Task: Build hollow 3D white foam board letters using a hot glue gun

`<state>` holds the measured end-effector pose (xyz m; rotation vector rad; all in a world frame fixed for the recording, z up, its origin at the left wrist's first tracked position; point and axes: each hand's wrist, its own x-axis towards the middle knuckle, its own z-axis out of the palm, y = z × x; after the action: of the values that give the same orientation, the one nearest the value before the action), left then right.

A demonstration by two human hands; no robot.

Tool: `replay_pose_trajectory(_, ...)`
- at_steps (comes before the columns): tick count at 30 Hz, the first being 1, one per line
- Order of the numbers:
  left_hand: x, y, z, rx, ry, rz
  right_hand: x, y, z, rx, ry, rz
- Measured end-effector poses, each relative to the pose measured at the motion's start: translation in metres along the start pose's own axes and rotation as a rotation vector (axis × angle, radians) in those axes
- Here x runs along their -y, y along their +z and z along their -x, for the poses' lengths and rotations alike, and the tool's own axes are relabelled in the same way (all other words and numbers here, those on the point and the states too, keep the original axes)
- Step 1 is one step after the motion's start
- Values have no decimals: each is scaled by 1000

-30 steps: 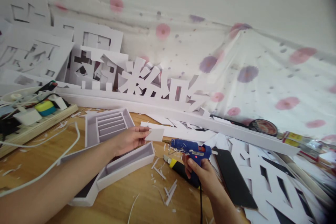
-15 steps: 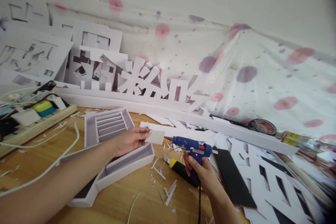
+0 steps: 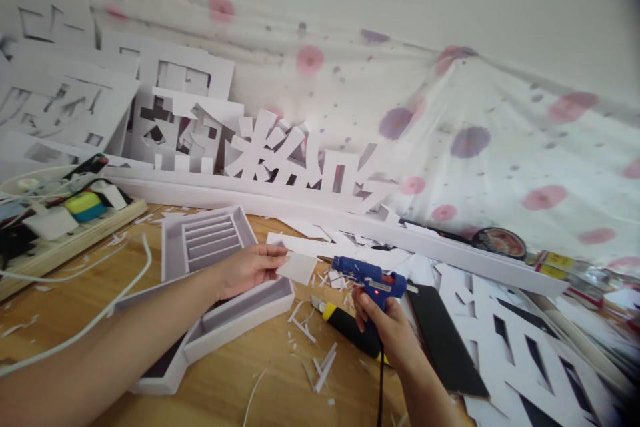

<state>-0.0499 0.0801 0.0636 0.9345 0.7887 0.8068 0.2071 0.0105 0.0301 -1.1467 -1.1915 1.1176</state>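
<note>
A: What are the fingers doing?
B: Those of the left hand pinch a small white board piece near the right end of an open-topped white box form. Those of the right hand wrap the handle of a blue glue gun, its red light on.
A: And its nozzle?
B: Pointed left, just beside the piece's far right corner; contact, or a pressed trigger, one cannot tell.
A: The risks?
B: A likely hot tip, slipping left, could burn the pinching fingers; excess glue could drip. Loose offcuts might stick to a wet edge, and the cord could snag the utility knife.
A: Farther out?
B: A black slab at right on the wooden surface; white cut-out characters at the far side.
</note>
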Motion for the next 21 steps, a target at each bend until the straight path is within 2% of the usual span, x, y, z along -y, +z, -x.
replay_pose_trajectory(3,1,0,-1,-60,103,-88,-1,0,0,-29,3,19)
replay_pose_trajectory(7,3,2,-2,-199,333,-226,-6,-2,-3,-36,10,51)
replay_pose_trajectory(13,5,6,6,-232,770,-706,-3,4,-4,-106,8,113)
replay_pose_trajectory(18,3,7,10,-244,896,-831,-1,7,-1,-158,-15,163)
replay_pose_trajectory(21,3,8,11,-246,922,-854,-2,7,1,-161,-32,171)
